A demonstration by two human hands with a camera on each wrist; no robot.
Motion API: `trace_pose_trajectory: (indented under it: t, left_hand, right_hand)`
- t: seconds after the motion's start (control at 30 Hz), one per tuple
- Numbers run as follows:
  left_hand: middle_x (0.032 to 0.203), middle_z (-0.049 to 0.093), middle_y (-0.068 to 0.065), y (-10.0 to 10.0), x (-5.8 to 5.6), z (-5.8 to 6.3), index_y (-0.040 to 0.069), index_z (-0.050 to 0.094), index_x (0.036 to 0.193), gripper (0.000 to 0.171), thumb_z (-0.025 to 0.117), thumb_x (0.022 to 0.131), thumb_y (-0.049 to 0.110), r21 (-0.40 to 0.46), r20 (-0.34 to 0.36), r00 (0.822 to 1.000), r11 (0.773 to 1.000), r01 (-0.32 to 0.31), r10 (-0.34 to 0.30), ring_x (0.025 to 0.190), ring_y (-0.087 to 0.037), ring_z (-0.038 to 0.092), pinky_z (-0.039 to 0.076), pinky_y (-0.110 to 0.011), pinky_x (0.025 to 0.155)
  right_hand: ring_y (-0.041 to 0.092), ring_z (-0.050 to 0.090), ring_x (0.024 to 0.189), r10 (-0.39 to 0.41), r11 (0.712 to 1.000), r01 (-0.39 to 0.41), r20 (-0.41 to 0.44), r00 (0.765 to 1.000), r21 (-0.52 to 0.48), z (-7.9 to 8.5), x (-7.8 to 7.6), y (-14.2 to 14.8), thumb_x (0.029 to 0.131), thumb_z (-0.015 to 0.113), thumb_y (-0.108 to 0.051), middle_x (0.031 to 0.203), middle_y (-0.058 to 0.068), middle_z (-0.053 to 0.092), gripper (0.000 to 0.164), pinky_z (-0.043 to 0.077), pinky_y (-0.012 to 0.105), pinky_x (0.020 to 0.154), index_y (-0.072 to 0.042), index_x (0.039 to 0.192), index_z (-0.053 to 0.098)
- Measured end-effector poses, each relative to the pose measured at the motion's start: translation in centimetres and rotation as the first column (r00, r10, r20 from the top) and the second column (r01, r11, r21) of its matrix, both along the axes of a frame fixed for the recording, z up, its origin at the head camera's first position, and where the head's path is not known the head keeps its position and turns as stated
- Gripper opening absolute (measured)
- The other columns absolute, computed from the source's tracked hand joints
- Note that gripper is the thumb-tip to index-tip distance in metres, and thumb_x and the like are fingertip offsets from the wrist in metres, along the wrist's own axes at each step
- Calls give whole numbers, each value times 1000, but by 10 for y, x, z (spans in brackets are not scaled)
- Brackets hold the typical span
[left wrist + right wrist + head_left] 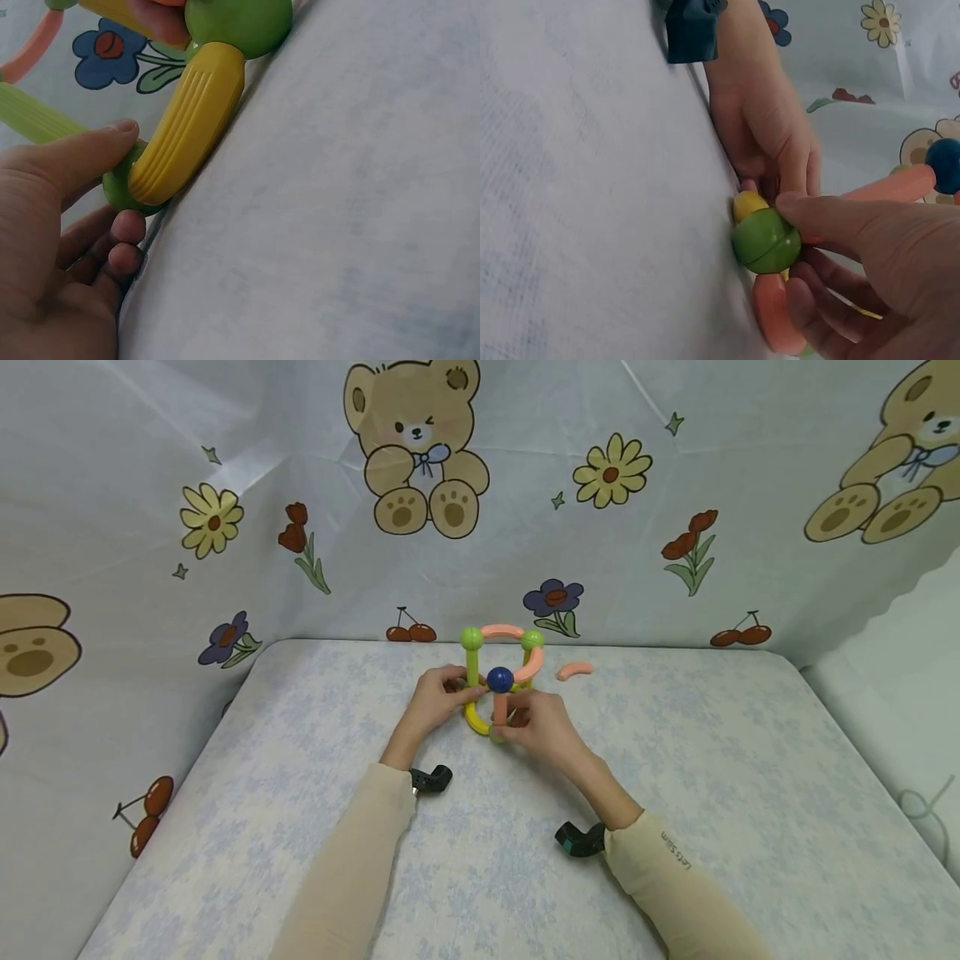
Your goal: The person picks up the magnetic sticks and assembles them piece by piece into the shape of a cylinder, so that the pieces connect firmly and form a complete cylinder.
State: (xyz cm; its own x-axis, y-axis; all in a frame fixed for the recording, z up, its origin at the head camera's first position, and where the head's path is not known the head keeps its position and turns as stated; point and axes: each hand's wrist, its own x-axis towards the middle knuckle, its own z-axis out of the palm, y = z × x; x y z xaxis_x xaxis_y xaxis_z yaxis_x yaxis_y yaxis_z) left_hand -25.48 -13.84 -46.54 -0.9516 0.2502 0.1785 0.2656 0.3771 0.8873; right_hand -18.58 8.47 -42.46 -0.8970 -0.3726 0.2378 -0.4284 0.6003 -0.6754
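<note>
A frame of toy rods and balls stands on the table between both hands. Green balls and a curved pink rod form its top back. At the front, a blue ball tops a pink upright rod. My left hand pinches a lower green ball at the end of a curved yellow rod. With thumb and fingers, my right hand holds the front bottom green ball. A curved pink rod joins that ball low down.
One loose curved pink rod lies right of the frame. The table has a pale blue patterned cover. Behind it hangs a white cloth printed with bears and flowers. Dark wrist devices jut inward from both sleeves.
</note>
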Motion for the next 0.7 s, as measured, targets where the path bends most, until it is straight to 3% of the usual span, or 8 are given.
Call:
trace_pose_trajectory:
  t: [0.2, 0.4, 0.53, 0.7]
  left_hand:
    - [99, 73, -4, -1, -1, -2, 15, 82, 109, 21, 86, 91, 24, 23, -26, 998, 998, -50, 51, 78, -20, 58, 47, -30, 69]
    - [99, 70, -4, 2, 0, 1, 11, 80, 109, 25, 86, 91, 27, 1, -50, 997, 998, -64, 64, 79, -21, 60, 49, -31, 69]
    - [103, 72, -4, 2, 1, 2, 11, 81, 106, 24, 87, 90, 28, 30, -44, 996, 997, -78, 79, 83, -21, 65, 52, -30, 72]
    - [104, 74, -2, 1, 1, 1, 14, 82, 103, 22, 89, 87, 29, 55, -20, 996, 995, -85, 86, 84, -19, 68, 55, -29, 65]
  right_hand:
    - [21, 73, 82, -51, 998, 48, -58, 997, -43, -6, -3, 4, 88, 86, -10, 95, 8, 75, 10, 62, 35, 73, -8, 95, 80]
    - [24, 74, 82, -132, 991, 130, -38, 991, -44, -5, -4, 9, 89, 86, -15, 91, 9, 77, 13, 62, 37, 72, -6, 95, 79]
    - [24, 76, 85, -165, 986, 163, -40, 986, -45, -4, -8, 13, 90, 86, -14, 90, 7, 79, 12, 63, 37, 74, -6, 95, 79]
    - [24, 76, 84, -188, 982, 185, -72, 980, -43, -6, -14, 20, 90, 86, -12, 89, 7, 80, 9, 61, 41, 77, -6, 95, 80]
